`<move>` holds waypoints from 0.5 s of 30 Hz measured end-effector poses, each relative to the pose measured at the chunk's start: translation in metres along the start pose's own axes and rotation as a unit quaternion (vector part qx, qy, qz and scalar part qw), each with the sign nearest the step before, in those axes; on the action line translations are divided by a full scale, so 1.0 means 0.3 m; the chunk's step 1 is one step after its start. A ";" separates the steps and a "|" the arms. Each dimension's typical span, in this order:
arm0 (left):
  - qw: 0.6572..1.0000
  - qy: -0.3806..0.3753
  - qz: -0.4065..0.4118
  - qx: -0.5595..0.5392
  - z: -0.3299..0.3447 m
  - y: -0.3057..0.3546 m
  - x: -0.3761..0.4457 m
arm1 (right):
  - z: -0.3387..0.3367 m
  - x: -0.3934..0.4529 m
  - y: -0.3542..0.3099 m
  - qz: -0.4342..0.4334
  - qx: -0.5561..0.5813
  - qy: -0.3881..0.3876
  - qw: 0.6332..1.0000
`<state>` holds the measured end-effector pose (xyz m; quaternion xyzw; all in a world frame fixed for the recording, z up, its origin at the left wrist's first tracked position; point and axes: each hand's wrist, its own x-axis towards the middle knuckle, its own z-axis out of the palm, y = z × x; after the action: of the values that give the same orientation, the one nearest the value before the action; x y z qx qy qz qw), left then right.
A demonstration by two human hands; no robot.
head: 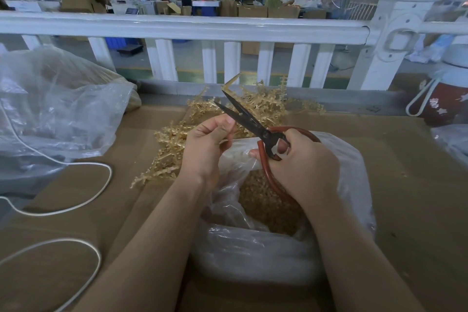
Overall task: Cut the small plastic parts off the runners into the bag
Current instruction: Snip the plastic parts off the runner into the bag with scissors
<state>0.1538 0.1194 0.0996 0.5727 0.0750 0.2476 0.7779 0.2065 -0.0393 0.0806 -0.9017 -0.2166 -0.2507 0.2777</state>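
Note:
My right hand (301, 162) grips the red handles of black scissors (243, 116), whose blades stand apart and point up and to the left. My left hand (205, 144) pinches a thin tan runner (231, 82) that rises between the blades, its tip above them. Both hands hover over an open clear plastic bag (253, 248) that holds several small tan cut parts (268, 208). A heap of tan runners (263, 104) lies on the cardboard behind the hands and spreads to the left.
A large crumpled clear bag (55, 114) fills the left side. A white cable (83, 197) loops over the cardboard table (410, 185). A red and white flask (448, 94) stands at the right. A white railing (177, 26) runs along the table's far edge.

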 end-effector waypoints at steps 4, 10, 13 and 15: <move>1.000 0.002 0.004 -0.010 0.000 0.001 -0.003 | -0.005 -0.003 -0.008 -0.005 0.008 0.013 1.000; 0.999 0.018 0.004 -0.039 0.001 0.007 -0.005 | -0.005 -0.010 -0.013 -0.014 0.018 0.026 0.999; 0.998 0.025 0.005 -0.049 -0.001 0.010 -0.006 | -0.001 -0.012 -0.011 -0.018 0.024 0.025 0.999; 0.998 0.027 0.006 -0.050 -0.001 0.013 -0.007 | 0.001 -0.012 -0.013 -0.014 0.025 0.028 0.999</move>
<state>0.1507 0.1193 0.1026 0.5263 0.0805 0.2709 0.8020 0.2017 -0.0371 0.0797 -0.8839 -0.2277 -0.2746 0.3024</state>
